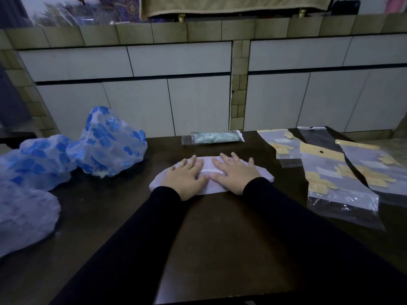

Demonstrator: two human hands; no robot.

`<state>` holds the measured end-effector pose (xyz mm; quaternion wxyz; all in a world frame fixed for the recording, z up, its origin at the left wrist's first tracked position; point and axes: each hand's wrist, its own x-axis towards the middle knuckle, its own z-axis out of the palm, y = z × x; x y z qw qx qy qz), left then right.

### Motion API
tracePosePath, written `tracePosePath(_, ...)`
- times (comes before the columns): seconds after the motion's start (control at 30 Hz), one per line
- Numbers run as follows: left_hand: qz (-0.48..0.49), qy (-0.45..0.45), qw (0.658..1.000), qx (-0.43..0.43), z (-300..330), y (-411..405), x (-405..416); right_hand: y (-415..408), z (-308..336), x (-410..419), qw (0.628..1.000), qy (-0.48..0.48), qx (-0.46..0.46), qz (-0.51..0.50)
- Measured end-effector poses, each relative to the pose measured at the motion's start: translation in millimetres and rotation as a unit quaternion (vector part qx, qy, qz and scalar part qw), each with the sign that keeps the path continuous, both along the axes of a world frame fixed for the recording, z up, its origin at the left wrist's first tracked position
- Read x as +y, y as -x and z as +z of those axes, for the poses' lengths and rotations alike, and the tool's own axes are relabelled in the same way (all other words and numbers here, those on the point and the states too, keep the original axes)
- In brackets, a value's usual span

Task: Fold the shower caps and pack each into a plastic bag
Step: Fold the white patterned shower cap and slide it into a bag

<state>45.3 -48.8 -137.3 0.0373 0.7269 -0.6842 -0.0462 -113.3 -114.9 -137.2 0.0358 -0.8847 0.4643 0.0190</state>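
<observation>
Dark table [215, 238], seen from the head view, backed by a tiled wall with pale panels.

Item 1: pale lilac shower cap [210, 170], folded flat into a long strip at the middle of the table. Left hand [185, 177] lies palm-down on its left half, fingers straight and spread, gripping nothing. Right hand [235, 172] lies palm-down on its right half in the same way, fingers straight, pressing the cap flat. The thumbs nearly meet at the cap's middle. Both arms wear black sleeves.

Item 2: unfolded shower caps with blue flower print [105, 144], puffed up in a heap on the left side of the table; further ones lie beside it toward the near left edge.

Item 3: packed bag holding a green folded cap [212, 138], lying flat at the far edge, just beyond item 1.

Item 4: empty plastic bags with yellow headers and yellow flower print [339, 179], spread overlapping on the right side of the table, apart from the hands.
</observation>
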Motion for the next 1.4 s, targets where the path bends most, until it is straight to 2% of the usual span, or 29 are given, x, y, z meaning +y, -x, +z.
tracePosePath(0.3, 0.032, -0.051, 0.998, -0.004, 6, -10, 8, 19, 1, -12, 0.999, -0.050, -0.020, -0.005)
tracePosePath(0.43, 0.049, -0.072, 0.996, 0.024, 9, -12, 15, 26, 2, -17, 0.997, -0.065, -0.030, -0.003)
tracePosePath(0.6, 0.069, -0.084, 0.994, 0.034, 12, -5, 19, 27, 1, -11, 0.998, -0.032, -0.050, 0.001)
tracePosePath(0.7, 0.086, -0.081, 0.993, 0.010, 18, -3, 21, 32, 11, -7, 0.994, 0.087, -0.072, 0.003)
tracePosePath(0.8, 0.084, -0.040, 0.996, 0.016, 22, -4, 23, 30, 15, 5, 0.968, 0.195, -0.147, -0.054)
tracePosePath(0.87, 0.116, 0.007, 0.991, 0.061, 21, 3, 26, 24, 13, 12, 0.956, 0.199, -0.201, -0.078)
tracePosePath(0.93, 0.128, 0.053, 0.989, 0.055, 20, 13, 33, 20, 10, 16, 0.966, 0.144, -0.199, -0.075)
tracePosePath(1.0, 0.107, 0.077, 0.991, 0.017, 18, 19, 38, 22, 6, 14, 0.983, 0.102, -0.137, -0.064)
tracePosePath(1.1, 0.046, 0.115, 0.992, 0.016, 14, 15, 43, 31, 7, 7, 0.993, 0.071, -0.082, -0.042)
tracePosePath(1.17, -0.048, 0.206, 0.976, 0.056, 15, 15, 47, 37, 9, 4, 0.995, 0.036, -0.086, -0.026)
tracePosePath(1.23, -0.150, 0.249, 0.949, 0.124, 17, 18, 52, 41, 10, 3, 0.994, 0.030, -0.104, -0.012)
tracePosePath(1.3, -0.205, 0.214, 0.937, 0.184, 18, 22, 56, 46, 12, 6, 0.987, 0.059, -0.149, 0.008)
tracePosePath(1.4, -0.214, 0.136, 0.939, 0.232, 15, 25, 57, 57, 19, 27, 0.965, 0.071, -0.246, 0.060)
